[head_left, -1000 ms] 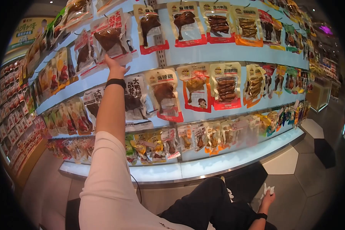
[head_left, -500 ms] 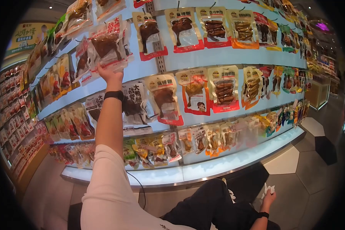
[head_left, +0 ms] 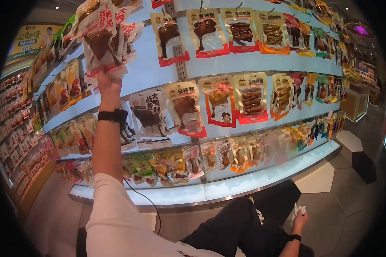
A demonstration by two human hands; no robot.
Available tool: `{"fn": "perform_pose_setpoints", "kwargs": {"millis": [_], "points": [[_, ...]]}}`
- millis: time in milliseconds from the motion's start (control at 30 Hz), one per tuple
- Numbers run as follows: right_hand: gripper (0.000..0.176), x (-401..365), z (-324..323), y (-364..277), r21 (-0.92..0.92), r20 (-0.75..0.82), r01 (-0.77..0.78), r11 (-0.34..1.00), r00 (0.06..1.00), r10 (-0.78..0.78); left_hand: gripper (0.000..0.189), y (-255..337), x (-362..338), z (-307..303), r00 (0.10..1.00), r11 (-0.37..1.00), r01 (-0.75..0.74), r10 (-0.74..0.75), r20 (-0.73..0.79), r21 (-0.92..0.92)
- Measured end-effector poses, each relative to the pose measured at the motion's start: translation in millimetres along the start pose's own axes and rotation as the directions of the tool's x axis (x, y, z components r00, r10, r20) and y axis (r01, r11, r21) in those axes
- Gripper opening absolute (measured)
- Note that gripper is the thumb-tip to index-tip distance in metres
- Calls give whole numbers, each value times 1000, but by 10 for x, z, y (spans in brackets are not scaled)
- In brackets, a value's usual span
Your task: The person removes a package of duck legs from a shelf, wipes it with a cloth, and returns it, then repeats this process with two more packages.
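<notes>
My left hand, raised at the upper left with a black band on its wrist, grips the bottom edge of a clear vacuum pack with a brown duck leg and red lettering. Similar red-lettered packs hang right behind it, partly covered. Below and right of that hand hangs a pack with dark lettering. Down at the lower right, beside my dark-trousered leg, my right hand is closed around a crumpled white tissue-like piece.
A curved, lit display wall carries rows of hanging meat packs on hooks. Its glowing base ledge runs along the floor. A thin black cable curves near my left arm. More packed shelves stand at far left.
My left hand has moved left, and the duck leg pack in it has swung left and up. The dark-lettered packs below are more uncovered. The right hand stays nearly in place.
</notes>
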State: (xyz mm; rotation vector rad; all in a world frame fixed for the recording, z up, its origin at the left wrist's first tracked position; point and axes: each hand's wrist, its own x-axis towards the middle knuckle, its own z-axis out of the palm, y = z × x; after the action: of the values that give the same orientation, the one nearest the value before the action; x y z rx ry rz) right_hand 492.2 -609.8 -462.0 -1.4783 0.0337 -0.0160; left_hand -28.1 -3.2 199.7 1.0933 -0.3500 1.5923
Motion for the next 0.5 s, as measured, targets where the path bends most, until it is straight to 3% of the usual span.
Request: {"fn": "perform_pose_setpoints", "kwargs": {"millis": [100,233,267,367,400,500], "points": [[26,22,21,96,25,3,16,1000,1000,-16,32,206,-293,446,999,999,11,-10,-41,35],[26,-25,27,2,-25,13,-10,1000,1000,10,36,329,-332,842,988,989,-72,89,-127,130],[26,-28,27,11,-34,12,0,999,1000,0,35,389,-190,755,997,998,-56,58,-55,33],[26,2,22,53,-33,9,-17,999,1000,17,34,521,-99,878,986,988,-126,135,-97,94],[26,2,25,52,-17,14,-16,1000,1000,16,32,588,-48,856,995,994,-103,103,0,25],[25,-15,39,31,25,27,-34,999,999,33,29,714,60,832,979,982,-184,178,104,45]]}}
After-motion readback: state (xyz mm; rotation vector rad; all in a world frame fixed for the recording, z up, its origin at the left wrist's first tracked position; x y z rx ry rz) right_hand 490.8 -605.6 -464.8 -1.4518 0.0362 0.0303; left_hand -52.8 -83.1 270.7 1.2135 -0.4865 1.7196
